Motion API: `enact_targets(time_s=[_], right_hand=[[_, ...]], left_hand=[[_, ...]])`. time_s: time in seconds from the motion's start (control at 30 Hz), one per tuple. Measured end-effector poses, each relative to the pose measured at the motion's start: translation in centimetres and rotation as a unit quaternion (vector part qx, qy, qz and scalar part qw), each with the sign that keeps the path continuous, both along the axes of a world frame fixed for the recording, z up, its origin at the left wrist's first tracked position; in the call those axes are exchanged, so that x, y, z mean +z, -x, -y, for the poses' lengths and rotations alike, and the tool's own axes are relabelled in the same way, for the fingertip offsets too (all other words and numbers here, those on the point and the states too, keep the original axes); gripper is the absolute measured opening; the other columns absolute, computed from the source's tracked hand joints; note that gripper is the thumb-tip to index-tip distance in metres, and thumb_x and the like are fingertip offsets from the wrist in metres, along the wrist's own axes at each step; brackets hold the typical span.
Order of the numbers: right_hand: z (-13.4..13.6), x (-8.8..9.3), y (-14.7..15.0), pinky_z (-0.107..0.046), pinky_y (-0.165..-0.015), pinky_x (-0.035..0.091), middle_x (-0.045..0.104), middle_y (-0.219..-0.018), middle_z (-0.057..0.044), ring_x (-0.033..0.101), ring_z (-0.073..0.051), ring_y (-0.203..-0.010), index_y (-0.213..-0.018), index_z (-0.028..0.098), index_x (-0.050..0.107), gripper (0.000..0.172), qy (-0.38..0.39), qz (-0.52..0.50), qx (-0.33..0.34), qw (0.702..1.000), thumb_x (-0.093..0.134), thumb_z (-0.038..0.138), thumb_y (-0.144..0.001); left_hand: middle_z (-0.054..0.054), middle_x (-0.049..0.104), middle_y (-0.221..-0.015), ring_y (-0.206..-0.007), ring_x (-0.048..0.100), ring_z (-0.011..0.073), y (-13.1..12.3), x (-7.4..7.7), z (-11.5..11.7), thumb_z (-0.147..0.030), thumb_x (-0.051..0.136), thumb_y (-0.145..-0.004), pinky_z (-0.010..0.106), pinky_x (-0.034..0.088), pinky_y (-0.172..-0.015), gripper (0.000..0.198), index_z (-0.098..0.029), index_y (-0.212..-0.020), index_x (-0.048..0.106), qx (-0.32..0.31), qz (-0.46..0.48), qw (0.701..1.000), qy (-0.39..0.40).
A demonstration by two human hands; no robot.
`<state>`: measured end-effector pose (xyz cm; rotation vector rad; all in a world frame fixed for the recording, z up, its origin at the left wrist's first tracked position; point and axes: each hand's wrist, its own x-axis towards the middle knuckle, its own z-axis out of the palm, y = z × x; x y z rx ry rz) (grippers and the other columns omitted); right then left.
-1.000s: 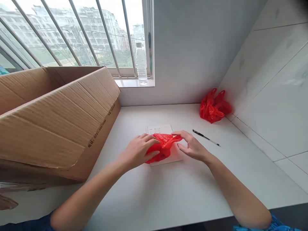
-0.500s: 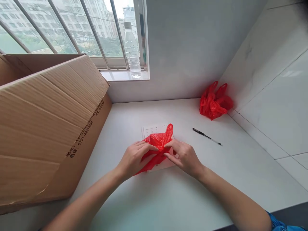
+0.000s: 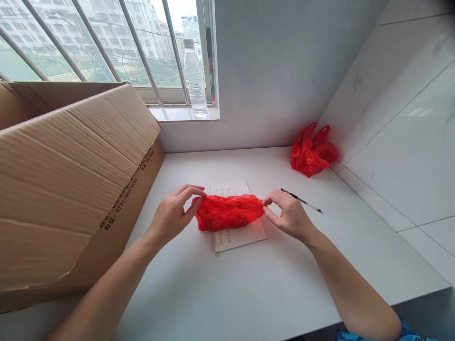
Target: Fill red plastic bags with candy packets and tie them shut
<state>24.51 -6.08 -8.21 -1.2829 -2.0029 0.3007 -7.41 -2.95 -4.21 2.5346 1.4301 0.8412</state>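
Note:
A red plastic bag [image 3: 231, 211] is stretched sideways between my two hands, over a notebook [image 3: 236, 240] with handwritten figures on the white table. My left hand [image 3: 177, 208] pinches the bag's left end between thumb and fingers. At the other end, my right hand [image 3: 284, 213] grips the gathered tip with thumb and forefinger. A black pen [image 3: 302, 200] lies on the table just behind and right of my right hand.
On the left stands a large open cardboard box [image 3: 71, 189]. Another red bag [image 3: 311, 151] sits crumpled in the back right corner. A water bottle [image 3: 195, 83] stands on the sill [image 3: 167, 113] by the barred window.
My hands have moved apart. The bag, bunched up between my fingers before, is now drawn out lengthwise, its upright loop no longer showing. More of the notebook is visible.

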Motion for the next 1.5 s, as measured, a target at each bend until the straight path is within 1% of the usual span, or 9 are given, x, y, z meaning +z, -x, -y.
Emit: enact_targets(time_s=[0.2,0.53,0.67,0.83,0.93,1.0,1.13,1.27,1.5], right_hand=[[0.6,-0.1,2.1,-0.040,-0.083,0.048,0.067,-0.105,-0.006,0.060,-0.024,-0.094,-0.114,0.024,0.056,0.027,-0.068,-0.026,0.012,0.997,0.063,0.032,-0.089],[0.9,-1.4,4.4,-0.040,-0.088,0.042,0.068,-0.090,-0.002,0.060,-0.020,-0.087,-0.101,0.027,0.063,0.010,-0.086,0.021,0.041,0.995,0.054,0.028,-0.098],[-0.1,-0.7,2.2,-0.041,-0.088,0.043,0.065,-0.083,-0.001,0.059,-0.019,-0.080,-0.091,0.025,0.061,0.011,-0.062,-0.036,-0.037,0.997,0.051,0.023,-0.097],[-0.5,0.0,0.5,-0.036,-0.078,0.049,0.065,-0.095,-0.004,0.061,-0.022,-0.094,-0.093,0.025,0.058,0.008,0.004,-0.165,-0.096,0.982,0.053,0.030,-0.094],[0.4,0.1,1.7,-0.039,-0.091,0.049,0.064,-0.114,-0.006,0.059,-0.024,-0.111,-0.108,0.026,0.053,0.019,0.002,-0.194,-0.057,0.979,0.058,0.032,-0.091],[1.1,0.2,2.7,-0.042,-0.096,0.047,0.063,-0.121,-0.008,0.058,-0.025,-0.114,-0.114,0.027,0.050,0.029,-0.013,-0.190,-0.034,0.981,0.062,0.034,-0.089],[1.4,-0.2,3.2,-0.037,-0.080,0.051,0.065,-0.109,-0.005,0.064,-0.021,-0.093,-0.098,0.027,0.054,0.009,-0.055,-0.120,-0.002,0.991,0.052,0.020,-0.092],[0.8,-0.5,2.3,-0.031,-0.064,0.048,0.064,-0.113,-0.005,0.060,-0.018,-0.080,-0.081,0.025,0.062,0.028,-0.081,0.017,0.013,0.996,0.044,0.004,-0.087],[2.3,-0.1,4.7,-0.048,-0.101,0.042,0.069,-0.109,-0.004,0.056,-0.026,-0.119,-0.097,0.028,0.067,0.021,-0.166,0.097,0.111,0.975,0.055,0.013,-0.087]], left_hand=[[0.005,0.066,-0.123,-0.109,0.061,0.0213,-3.0,-0.3,2.0,-0.022,0.055,-0.093,0.041,0.045,-0.100,0.023,-0.025,-0.115,0.061,-0.108,-0.022,0.990,-0.090],[-0.003,0.072,-0.093,-0.086,0.063,0.0154,-4.0,-1.8,2.0,-0.019,0.057,-0.093,0.040,0.041,-0.102,0.012,-0.028,-0.092,0.065,-0.114,-0.056,0.981,-0.144],[-0.002,0.071,-0.091,-0.086,0.064,0.0160,-1.9,-1.2,0.6,-0.021,0.056,-0.094,0.040,0.041,-0.102,0.008,-0.024,-0.090,0.062,-0.051,0.001,0.989,-0.140],[0.002,0.070,-0.106,-0.068,0.061,0.0129,-0.2,-0.2,-0.1,-0.027,0.056,-0.094,0.028,0.049,-0.065,0.012,-0.023,-0.105,0.059,0.094,0.109,0.986,-0.086],[0.009,0.061,-0.132,-0.105,0.064,0.0217,-1.6,0.2,1.3,-0.024,0.057,-0.091,0.040,0.051,-0.093,0.037,-0.024,-0.127,0.049,-0.010,0.084,0.989,-0.118],[0.009,0.058,-0.136,-0.124,0.056,0.0264,-2.8,0.3,2.2,-0.024,0.059,-0.088,0.052,0.035,-0.113,0.048,-0.026,-0.134,0.046,-0.105,0.014,0.984,-0.145],[-0.001,0.073,-0.098,-0.094,0.068,0.0182,-3.7,0.2,2.9,-0.013,0.055,-0.086,0.051,0.027,-0.118,0.038,-0.031,-0.118,0.061,-0.187,-0.071,0.970,-0.138],[-0.005,0.065,-0.071,-0.067,0.060,0.0135,-2.9,0.7,3.2,-0.013,0.053,-0.084,0.043,0.038,-0.108,0.017,-0.026,-0.088,0.064,-0.231,-0.082,0.966,-0.083],[-0.004,0.058,-0.070,-0.060,0.054,0.0123,-4.1,1.6,4.8,-0.026,0.055,-0.087,0.045,0.033,-0.113,0.012,-0.022,-0.075,0.053,-0.241,-0.113,0.963,-0.032]])
